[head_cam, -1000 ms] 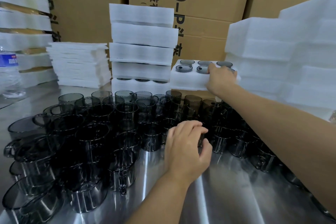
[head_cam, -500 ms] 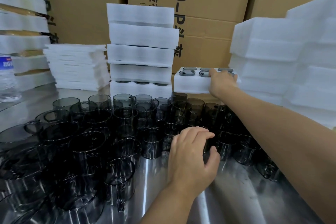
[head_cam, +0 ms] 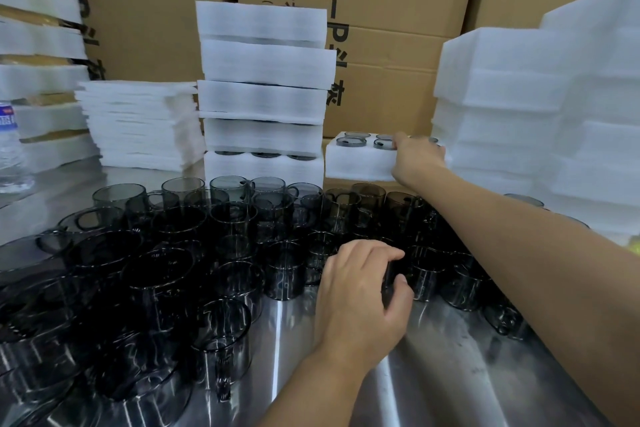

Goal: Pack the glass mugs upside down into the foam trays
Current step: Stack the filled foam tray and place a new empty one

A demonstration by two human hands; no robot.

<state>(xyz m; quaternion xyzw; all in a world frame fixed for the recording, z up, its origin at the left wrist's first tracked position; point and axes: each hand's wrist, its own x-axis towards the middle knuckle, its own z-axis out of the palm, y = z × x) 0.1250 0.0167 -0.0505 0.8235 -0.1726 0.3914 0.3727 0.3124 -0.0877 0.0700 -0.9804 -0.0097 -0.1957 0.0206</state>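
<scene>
Left hand (head_cam: 362, 291) curls round a mug (head_cam: 390, 280) beneath its fingers; right hand (head_cam: 415, 159), farther out, grips the tray (head_cam: 356, 165). Lifting could clip tightly crowded neighbours (head_cam: 427, 274) and topple them.

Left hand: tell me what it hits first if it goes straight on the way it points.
The left hand points forward and slightly right, fingers curled over a dark mug, so that mug comes first. More mugs stand right behind it; depth in the dark glass is hard to judge.
</scene>
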